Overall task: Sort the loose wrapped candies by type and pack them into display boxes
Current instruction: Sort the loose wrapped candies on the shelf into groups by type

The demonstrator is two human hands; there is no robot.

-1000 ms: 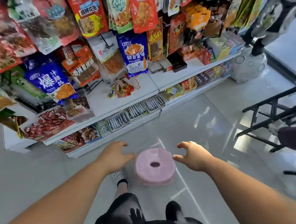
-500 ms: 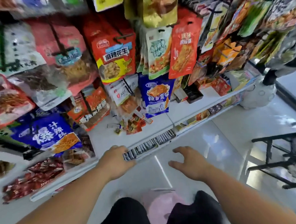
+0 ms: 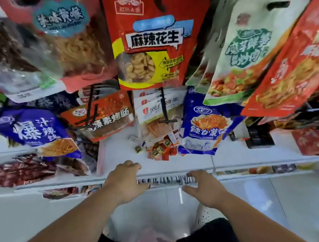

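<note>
At the far left, beyond the left fingers: dark red packets (image 3: 20,170) lie on the white shelf (image 3: 120,161), under a hanging blue bag (image 3: 32,129).
Left hand (image 3: 125,181): over the shelf's front edge; its fingers (image 3: 132,165) are loosely curled and hold nothing.
Wrapped candies (image 3: 160,149): a loose heap on the shelf, mostly orange-red with a few dark, gold-printed pieces. It lies just beyond the left fingers and a little to their right, and neither hand touches it.
Red peanut bag (image 3: 155,40): hangs above the heap, well beyond both sets of fingers.
Row of small packets (image 3: 168,180): upright on the lower shelf, between the two hands.
Right hand (image 3: 205,189): below the shelf edge, in front of that row; its fingers (image 3: 196,174) are spread, relaxed and hold nothing.
Second blue bag (image 3: 202,129): hangs beyond the right fingers, its lower edge just beside the candy heap.
Far right of the right fingers: a dark box (image 3: 260,138) and a flat red pack (image 3: 309,142) sit on the shelf.
</note>
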